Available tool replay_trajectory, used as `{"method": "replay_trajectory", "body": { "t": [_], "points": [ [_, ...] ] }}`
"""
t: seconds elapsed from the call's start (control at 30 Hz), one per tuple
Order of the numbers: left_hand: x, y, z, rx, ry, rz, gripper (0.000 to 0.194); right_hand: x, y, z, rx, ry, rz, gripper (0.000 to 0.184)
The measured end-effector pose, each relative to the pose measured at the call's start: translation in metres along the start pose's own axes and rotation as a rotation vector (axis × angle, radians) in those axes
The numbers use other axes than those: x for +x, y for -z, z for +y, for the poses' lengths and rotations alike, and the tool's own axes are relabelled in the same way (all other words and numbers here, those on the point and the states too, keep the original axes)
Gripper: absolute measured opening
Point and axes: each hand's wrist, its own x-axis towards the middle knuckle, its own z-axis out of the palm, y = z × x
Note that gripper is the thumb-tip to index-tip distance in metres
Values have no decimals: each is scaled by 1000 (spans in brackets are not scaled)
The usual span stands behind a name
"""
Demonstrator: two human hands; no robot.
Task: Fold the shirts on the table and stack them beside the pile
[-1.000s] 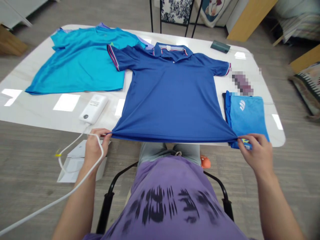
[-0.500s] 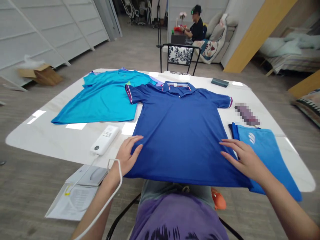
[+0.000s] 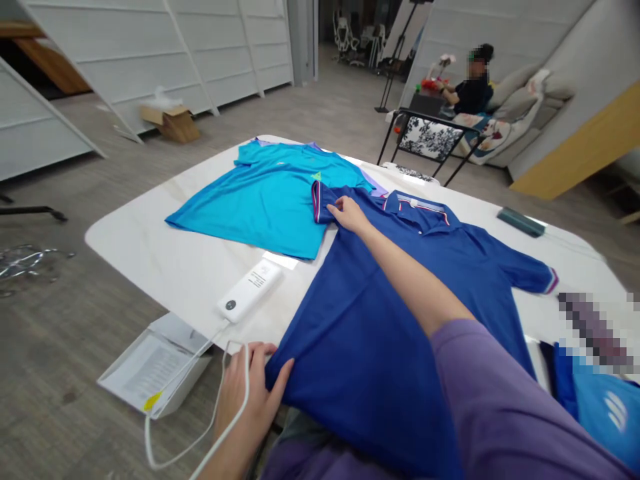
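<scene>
A dark blue polo shirt [image 3: 400, 300] lies front up on the white table [image 3: 165, 260], its hem hanging over the near edge. My left hand [image 3: 250, 390] is closed on the hem's left corner, thumb on top of the cloth. My right hand [image 3: 347, 215] reaches across the shirt and pinches the left sleeve near its striped cuff. A white cable loops round my left wrist.
A turquoise shirt [image 3: 270, 193] lies flat at the table's far left, a white power bank [image 3: 250, 290] beside the polo. A folded light blue shirt [image 3: 600, 407] and a dark case [image 3: 520, 221] sit to the right. A white box [image 3: 150, 363] lies on the floor; a chair [image 3: 430, 137] and a seated person are beyond.
My right hand has left the hem's right side and crossed to the left sleeve. My left hand went from flat on the hem to gripping its corner. My view has swung left.
</scene>
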Motion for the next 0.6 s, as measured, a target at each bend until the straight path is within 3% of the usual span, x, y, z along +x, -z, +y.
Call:
{"method": "replay_trajectory", "body": {
  "t": [0.1, 0.27, 0.33, 0.4, 0.47, 0.53, 0.6],
  "points": [
    [-9, 2, 0, -62, 3, 27, 35, 34, -33, -23, -122, -45, 11, 48],
    [-14, 10, -7, -173, -9, -3, 24, 36, -52, -44, -185, 254, -167, 25],
    [-16, 12, -11, -192, -23, -42, 24, 43, -52, -47, -167, 167, -61, 36],
    [-19, 12, -14, -175, -27, -72, 27, 56, -51, -48, -190, -25, 53, 59],
    [-23, 12, -17, -125, -14, -85, 31, 70, -52, -47, -237, -163, 41, 79],
    [-27, 12, -19, -89, -13, -102, 32, 81, -54, -43, -265, -199, -25, 76],
    [-29, 14, -19, -116, -37, -124, 29, 87, -55, -39, -264, -192, -55, 60]
  ]
}}
